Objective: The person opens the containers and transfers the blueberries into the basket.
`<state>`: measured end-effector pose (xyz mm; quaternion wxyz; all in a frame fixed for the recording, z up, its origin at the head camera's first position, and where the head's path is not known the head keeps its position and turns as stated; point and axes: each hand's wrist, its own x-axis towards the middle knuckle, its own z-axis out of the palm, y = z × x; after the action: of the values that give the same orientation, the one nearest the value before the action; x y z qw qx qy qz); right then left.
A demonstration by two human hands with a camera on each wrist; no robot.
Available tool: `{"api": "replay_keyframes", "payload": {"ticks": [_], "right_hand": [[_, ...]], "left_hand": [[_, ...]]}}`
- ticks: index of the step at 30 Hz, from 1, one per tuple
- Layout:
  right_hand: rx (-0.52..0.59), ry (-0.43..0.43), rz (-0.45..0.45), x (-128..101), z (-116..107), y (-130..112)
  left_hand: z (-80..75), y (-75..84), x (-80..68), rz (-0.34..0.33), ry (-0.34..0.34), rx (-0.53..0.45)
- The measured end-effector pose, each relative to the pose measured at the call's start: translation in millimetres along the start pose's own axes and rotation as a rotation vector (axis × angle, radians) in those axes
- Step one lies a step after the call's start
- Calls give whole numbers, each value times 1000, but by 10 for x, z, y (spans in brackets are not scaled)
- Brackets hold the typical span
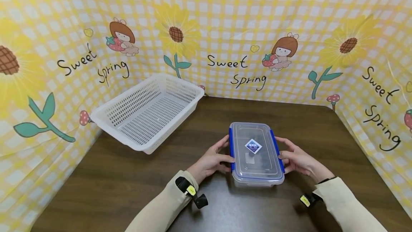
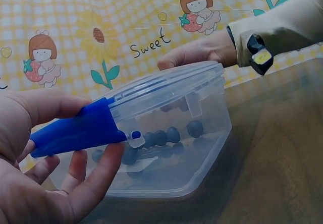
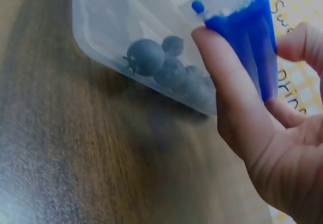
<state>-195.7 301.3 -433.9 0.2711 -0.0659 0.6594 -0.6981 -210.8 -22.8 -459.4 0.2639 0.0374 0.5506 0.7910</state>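
Note:
A clear plastic food container (image 1: 257, 169) sits on the table, its clear lid in place with a blue and white label (image 1: 253, 146). My left hand (image 1: 210, 160) grips its left side; in the left wrist view thumb and fingers hold the blue latch (image 2: 78, 130), which sticks outward. At the opposite side, my right hand (image 1: 297, 160) holds the other blue latch (image 3: 252, 42) between thumb and fingers. Several dark round balls (image 3: 145, 57) lie inside the container, the nearest with a small leafy stem end. Their kind is unclear through the cloudy plastic.
A white perforated plastic basket (image 1: 148, 146) stands at the back left of the dark wooden table (image 1: 128, 189). Yellow checked cloth (image 1: 222, 20) with sunflowers and lettering hangs around the back and sides.

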Motion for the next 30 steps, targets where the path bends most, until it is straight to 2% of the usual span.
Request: {"api": "replay_keyframes", "payload": {"ticks": [8,18,25,30], "right_hand": [[-58,59,39,-16,85,-68],[-130,46,57,-26,144,-184],[-232,27,112,-20,225,-327],[-279,44,154,-15,299,-360]], "left_hand": [[15,7,-5,-12,24,18],[13,46,-7,2,16,25],[23,77,-2,1,17,33],[29,61,-2,-9,25,36]]}}
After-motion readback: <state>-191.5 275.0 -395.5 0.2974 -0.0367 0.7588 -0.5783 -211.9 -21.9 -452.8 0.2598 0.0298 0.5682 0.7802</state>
